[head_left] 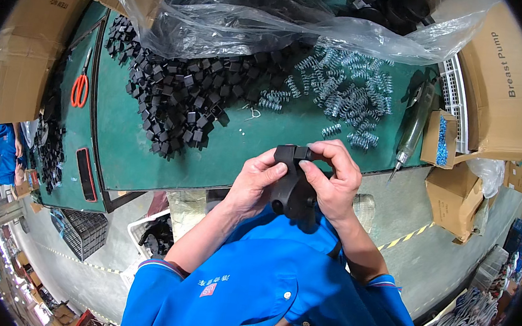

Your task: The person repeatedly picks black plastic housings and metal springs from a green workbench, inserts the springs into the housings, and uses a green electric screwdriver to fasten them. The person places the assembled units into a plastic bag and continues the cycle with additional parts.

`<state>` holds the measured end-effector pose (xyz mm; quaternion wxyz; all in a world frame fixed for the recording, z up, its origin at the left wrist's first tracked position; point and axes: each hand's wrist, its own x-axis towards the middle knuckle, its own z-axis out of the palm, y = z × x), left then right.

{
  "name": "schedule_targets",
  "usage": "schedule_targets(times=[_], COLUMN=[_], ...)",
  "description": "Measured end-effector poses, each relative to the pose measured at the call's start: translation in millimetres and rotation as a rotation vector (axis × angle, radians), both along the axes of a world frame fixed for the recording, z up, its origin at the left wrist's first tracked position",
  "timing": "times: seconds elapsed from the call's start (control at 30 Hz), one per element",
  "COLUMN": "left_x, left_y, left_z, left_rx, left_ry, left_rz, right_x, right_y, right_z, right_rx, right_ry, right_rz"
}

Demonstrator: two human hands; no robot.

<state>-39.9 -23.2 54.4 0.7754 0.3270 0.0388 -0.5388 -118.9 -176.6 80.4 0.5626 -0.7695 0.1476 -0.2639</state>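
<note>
Your L head cam, fisheye, looks steeply down: shirt [237,280] close at btm, L hand [254,180] & R hand [338,184] mid-pic, bench [125,150] beyond.

A black part [294,191], squared at its far end and bulkier, rounded at the near one, is held aloft between the left hand [255,180] and the right hand [337,181], partly covered.

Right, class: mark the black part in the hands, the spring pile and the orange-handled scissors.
Black part [295,189], head view: middle of its body.
Spring pile [351,96], head view: its middle coils.
Orange-handled scissors [84,75], head view: where handles meet blades.
</note>
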Motion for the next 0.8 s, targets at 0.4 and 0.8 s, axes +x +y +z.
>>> schedule_targets(times=[0.4, 0.8], left_x=[33, 38], left_y=[6, -24], left_z=[24, -1], left_rx=[0.195, 0.705], left_ry=[-0.341, -1.957], left_rz=[-0.231, -0.202], right_x=[-6, 5], right_y=[0, 3], right_z=[-4, -55], right_rx=[0.104, -0.401], right_ry=[-0.058, 0.28], right_rz=[0.064, -0.12])
